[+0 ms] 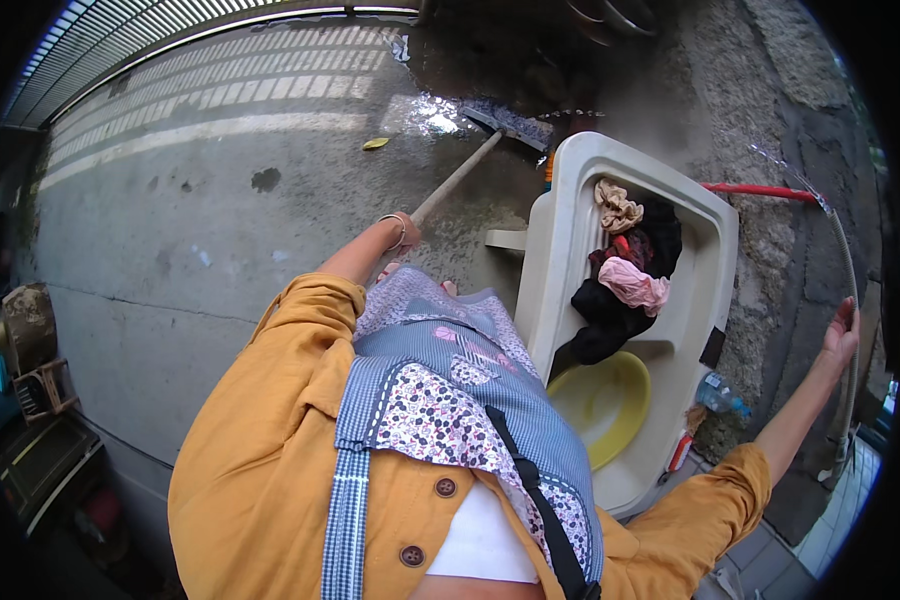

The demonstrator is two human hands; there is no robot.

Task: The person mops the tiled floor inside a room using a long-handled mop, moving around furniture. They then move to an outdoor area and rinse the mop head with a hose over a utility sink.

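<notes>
My left hand [403, 234], with a bracelet at its wrist, is closed round the pale wooden handle of a push broom [457, 178]. The broom's wide, dark head [526, 128] rests on wet concrete ahead. Out to the far right, my right hand [842, 332] has its fingers curled at a thin grey flexible hose [854, 268]. Part of that grip is hidden. From a fitting low on the right the hose rises and bends over at its top, where clear water seems to spray out. A red pipe or hose [760, 188] runs beside that end.
Close on my right stands a cream plastic sink [718, 265], holding dark clothes [610, 318], a pink cloth [634, 285], a beige scrunchie [618, 206] and a yellow basin [625, 410]. A plastic bottle [722, 393] stands beside it. A yellow leaf [375, 144] lies on the floor.
</notes>
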